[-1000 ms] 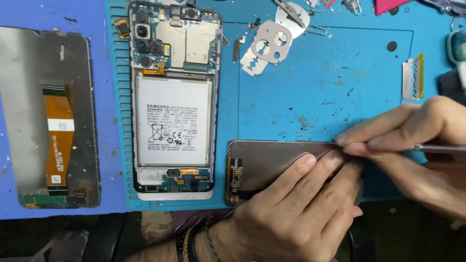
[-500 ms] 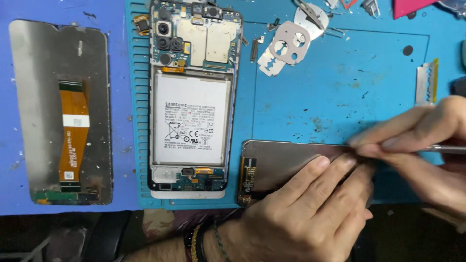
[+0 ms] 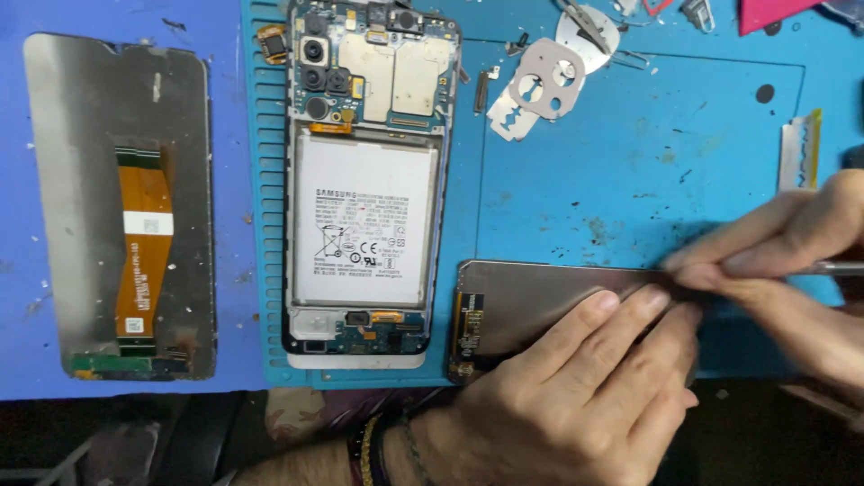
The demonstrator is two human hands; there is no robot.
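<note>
- Dark brown-grey display panel (image 3: 540,301) flat at near edge of blue work mat (image 3: 648,180), long side running left to right, just right of opened phone (image 3: 364,189).
- Narrow dark strip with gold contacts (image 3: 468,324) at panel's left end.
- Left hand (image 3: 576,396) laid palm-down on panel; fingers (image 3: 621,310) extended, close together, pressing flat, not curled round anything.
- Right hand (image 3: 783,261) at panel's right end; thumb and forefinger pinched shut on thin metal tool (image 3: 832,267), tip at panel's far edge beside left fingertips.
- Opened phone upright on mat, back off: white rectangular battery (image 3: 364,220) at centre with black printed label and symbols; camera lenses and silver shields above; small board below.
- Second display panel (image 3: 121,207) face-down at far left on purple-blue mat (image 3: 36,108), well apart; orange flex ribbon (image 3: 142,243) down its middle with small white rectangular sticker.
- Silver camera-shaped metal plate (image 3: 544,85) just beyond phone's upper right.
- Razor blade (image 3: 799,148) with yellow edge near right border, above right hand.
- Dark beaded bracelets (image 3: 382,445) on left wrist.
</note>
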